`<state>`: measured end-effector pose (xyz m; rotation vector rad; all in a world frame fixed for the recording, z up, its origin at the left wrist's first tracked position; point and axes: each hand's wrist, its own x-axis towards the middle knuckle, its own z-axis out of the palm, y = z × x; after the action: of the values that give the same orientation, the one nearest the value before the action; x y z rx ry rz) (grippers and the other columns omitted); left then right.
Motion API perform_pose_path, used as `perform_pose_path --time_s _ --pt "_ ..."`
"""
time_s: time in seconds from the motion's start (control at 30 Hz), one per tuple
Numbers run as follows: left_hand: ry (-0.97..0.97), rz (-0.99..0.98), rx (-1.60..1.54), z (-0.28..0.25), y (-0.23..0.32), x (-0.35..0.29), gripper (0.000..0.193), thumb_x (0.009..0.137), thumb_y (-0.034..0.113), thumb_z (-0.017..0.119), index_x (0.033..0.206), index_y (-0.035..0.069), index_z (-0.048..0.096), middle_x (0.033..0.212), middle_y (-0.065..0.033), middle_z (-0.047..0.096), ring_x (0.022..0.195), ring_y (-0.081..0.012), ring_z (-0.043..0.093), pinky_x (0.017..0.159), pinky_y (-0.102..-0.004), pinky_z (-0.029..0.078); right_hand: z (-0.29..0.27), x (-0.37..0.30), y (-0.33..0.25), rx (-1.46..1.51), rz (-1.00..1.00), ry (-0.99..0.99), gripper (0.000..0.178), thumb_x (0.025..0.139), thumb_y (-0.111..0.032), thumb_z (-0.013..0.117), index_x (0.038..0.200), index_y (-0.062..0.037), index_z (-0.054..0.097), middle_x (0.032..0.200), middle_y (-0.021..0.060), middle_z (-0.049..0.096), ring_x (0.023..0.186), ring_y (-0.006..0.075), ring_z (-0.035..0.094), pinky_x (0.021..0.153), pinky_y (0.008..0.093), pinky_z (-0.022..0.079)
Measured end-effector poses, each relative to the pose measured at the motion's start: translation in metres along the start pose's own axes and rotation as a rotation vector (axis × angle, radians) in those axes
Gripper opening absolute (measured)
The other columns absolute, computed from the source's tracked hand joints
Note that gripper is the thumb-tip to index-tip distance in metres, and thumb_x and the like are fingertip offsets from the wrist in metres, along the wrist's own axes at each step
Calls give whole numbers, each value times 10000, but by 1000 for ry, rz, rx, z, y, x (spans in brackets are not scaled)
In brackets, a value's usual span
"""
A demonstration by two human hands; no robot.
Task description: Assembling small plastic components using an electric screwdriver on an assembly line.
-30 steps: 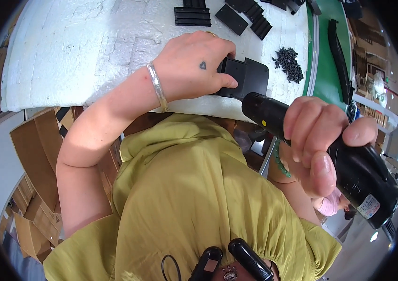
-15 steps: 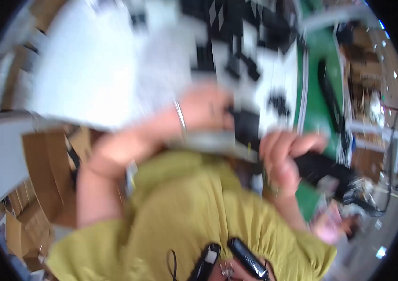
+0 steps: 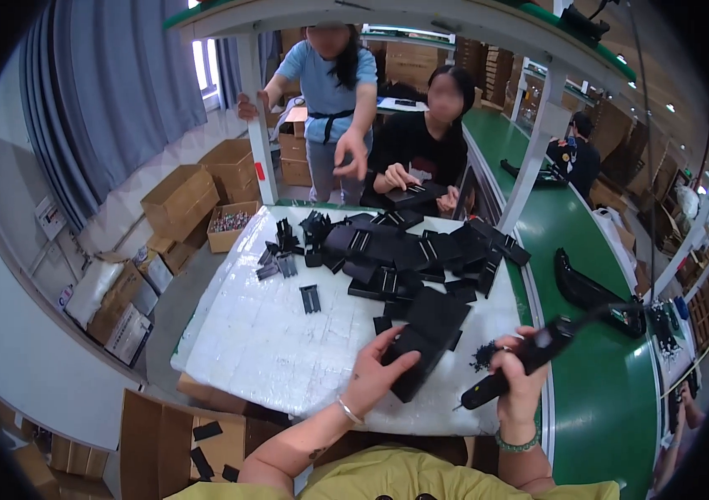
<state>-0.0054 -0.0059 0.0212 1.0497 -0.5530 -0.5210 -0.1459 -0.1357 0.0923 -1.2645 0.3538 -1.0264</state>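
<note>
My left hand (image 3: 371,375) grips the near end of a black rectangular plastic case (image 3: 433,333), thumb on its top and fingers along its left side. The case sits tilted over the white table, close to other black parts. In my right hand (image 3: 518,387) is a black electric screwdriver (image 3: 546,343), its thin bit pointing down and left. The bit is apart from the case, nearer to me. Beside the right hand lies a small pile of dark screws (image 3: 483,357). A bracelet circles each of my wrists.
Black cases (image 3: 421,246) heap across the table's far side, with small black brackets (image 3: 311,298) at left. A green conveyor (image 3: 592,400) runs along the right, carrying long black parts. Two co-workers are beyond the table; the seated one (image 3: 417,154) handles a black case. Cardboard boxes (image 3: 179,200) stand left.
My view has swung up from my torso to the table and co-workers, and the blur has cleared. The screwdriver stays in my right hand, its bit now pointing down and left.
</note>
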Motion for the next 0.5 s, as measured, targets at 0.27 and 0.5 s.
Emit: perform_pose_path --time_s 0.27,0.5 --pt "-269 -185 -110 31 6 -28 544 825 158 659 1283 -13 422 1051 -24 565 910 -73 527 809 -220 446 -4 -22 8 -16 271 -249 541 633 -6 751 1123 27 525 1043 66 595 952 163 576 856 291 450" --pt "-267 -588 -474 -37 45 -25 547 898 449 375 1031 -57 533 850 -76 613 744 -156 617 656 -276 510 -1 -19 -6 -114 238 -355 551 625 -28 761 1110 0 503 1038 65 552 975 173 529 870 318 416"
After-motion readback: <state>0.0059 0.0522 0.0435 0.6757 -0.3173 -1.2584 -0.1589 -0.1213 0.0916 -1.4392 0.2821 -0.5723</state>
